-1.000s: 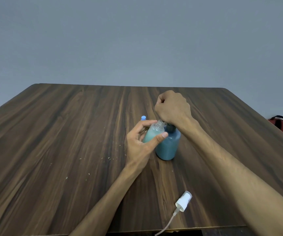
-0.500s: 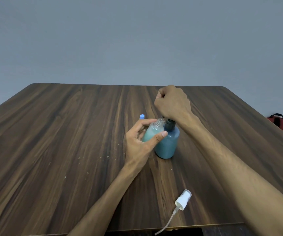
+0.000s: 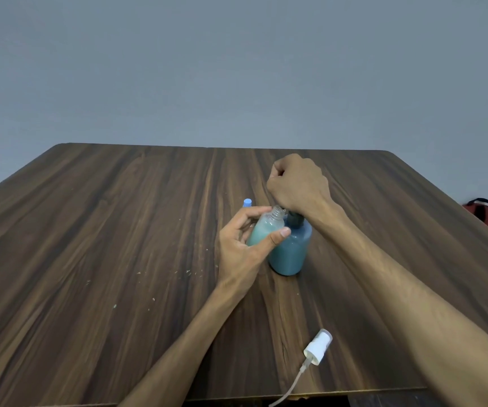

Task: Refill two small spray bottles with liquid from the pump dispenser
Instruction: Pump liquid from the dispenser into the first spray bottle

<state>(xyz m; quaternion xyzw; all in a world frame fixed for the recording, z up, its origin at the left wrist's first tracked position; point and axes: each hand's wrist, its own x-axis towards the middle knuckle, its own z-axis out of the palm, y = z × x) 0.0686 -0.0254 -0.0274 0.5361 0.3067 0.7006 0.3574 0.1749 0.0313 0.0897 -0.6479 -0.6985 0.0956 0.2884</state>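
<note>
Left hand (image 3: pixel 247 245) grips the open small bottle (image 3: pixel 266 229), tilted, touching the pump bottle (image 3: pixel 291 251) on the bench (image 3: pixel 119 245).
Right hand (image 3: pixel 297 185) is a closed fist over the pump bottle's dark top, hiding the head. A blue cap (image 3: pixel 247 203) peeks out just behind the left fingers; a white sprayer (image 3: pixel 317 346) with its tube lies well nearer the bench's front edge.

Right hand (image 3: pixel 297 185) is up off its low point a second ago, fist riding higher above the pump dispenser (image 3: pixel 291 248), dark collar now showing.
</note>
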